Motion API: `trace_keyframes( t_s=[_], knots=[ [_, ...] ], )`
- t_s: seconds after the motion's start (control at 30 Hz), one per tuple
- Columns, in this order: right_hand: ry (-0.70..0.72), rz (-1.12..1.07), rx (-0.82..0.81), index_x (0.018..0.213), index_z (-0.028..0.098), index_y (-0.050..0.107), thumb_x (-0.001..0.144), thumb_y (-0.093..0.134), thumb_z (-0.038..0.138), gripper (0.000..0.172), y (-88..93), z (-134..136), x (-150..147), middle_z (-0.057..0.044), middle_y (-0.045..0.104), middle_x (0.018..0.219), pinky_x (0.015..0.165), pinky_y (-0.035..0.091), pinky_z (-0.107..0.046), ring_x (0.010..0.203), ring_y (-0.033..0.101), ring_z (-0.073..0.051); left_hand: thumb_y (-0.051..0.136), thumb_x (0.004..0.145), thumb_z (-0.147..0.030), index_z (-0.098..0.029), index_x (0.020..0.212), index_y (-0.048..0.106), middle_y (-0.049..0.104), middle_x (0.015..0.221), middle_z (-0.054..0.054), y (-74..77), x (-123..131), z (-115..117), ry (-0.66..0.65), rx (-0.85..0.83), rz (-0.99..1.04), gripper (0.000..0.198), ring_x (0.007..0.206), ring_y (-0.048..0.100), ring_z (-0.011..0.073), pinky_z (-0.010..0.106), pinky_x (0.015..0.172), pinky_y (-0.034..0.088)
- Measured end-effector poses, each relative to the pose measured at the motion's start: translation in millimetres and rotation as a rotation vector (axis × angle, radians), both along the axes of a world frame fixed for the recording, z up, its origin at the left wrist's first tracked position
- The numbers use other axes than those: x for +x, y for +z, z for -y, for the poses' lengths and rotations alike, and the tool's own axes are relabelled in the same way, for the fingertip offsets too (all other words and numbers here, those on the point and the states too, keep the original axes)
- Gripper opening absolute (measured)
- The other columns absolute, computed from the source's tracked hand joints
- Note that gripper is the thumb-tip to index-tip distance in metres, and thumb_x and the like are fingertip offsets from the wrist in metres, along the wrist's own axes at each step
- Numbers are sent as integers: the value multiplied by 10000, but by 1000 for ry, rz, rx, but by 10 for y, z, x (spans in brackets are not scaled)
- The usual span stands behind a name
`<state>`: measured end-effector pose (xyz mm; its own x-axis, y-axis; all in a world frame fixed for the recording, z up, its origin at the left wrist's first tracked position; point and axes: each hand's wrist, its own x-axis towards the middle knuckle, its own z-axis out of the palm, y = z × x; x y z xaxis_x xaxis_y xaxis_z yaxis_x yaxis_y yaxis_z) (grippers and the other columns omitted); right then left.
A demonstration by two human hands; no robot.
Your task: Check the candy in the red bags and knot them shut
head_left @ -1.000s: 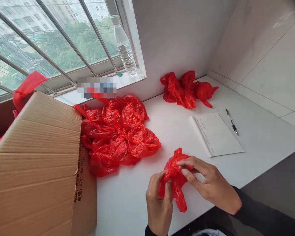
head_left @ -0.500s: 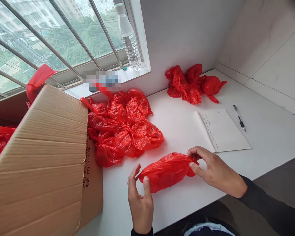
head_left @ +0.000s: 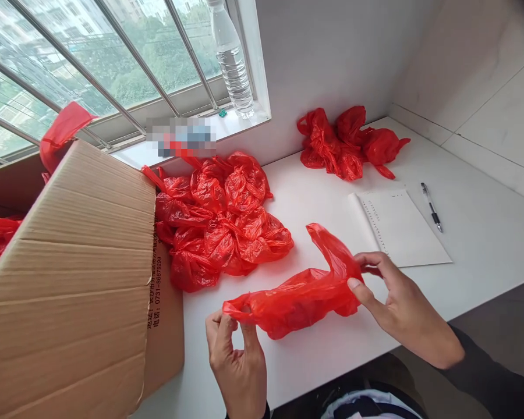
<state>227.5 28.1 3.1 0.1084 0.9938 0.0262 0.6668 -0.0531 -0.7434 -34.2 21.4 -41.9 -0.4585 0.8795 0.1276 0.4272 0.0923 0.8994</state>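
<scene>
A red plastic bag with handles lies stretched between my two hands over the white table. My left hand pinches the handle at its left end. At the other end, my right hand grips the bag near its second handle, which sticks up and leans left. Something bulges in the bag's lower part, but the film hides what it is. Just beyond sits a heap of tied red bags, apart from both hands.
On the left stands an open cardboard box with more red bags inside. A second group of red bags lies by the back wall. Nearby are a notebook and a pen. A water bottle stands on the windowsill.
My left hand has closed on the left handle and drawn it leftward. My right hand has shifted slightly right, and the right handle now stands up. The view has moved a little.
</scene>
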Motion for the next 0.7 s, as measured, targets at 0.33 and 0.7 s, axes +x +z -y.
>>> trace_keyframes(
  t_s=[0.33, 0.7],
  knots=[
    [639, 303, 196, 1198, 151, 567, 1051, 400, 143, 223, 156, -135, -603, -102, 670, 1050, 892, 528, -469, 974, 632, -262, 701, 871, -431, -266, 1041, 648, 658, 946, 32, 242, 134, 160, -177, -56, 246, 243, 831, 641, 195, 294, 752, 539],
    [765, 328, -198, 1012, 194, 621, 1061, 387, 237, 243, 232, -185, -611, -33, 650, 930, 677, 526, -388, 798, 650, -223, 727, 873, -478, -260, 999, 634, 669, 897, -15, 563, 271, 102, -75, -250, 566, 268, 780, 602, 127, 204, 721, 495]
  ],
)
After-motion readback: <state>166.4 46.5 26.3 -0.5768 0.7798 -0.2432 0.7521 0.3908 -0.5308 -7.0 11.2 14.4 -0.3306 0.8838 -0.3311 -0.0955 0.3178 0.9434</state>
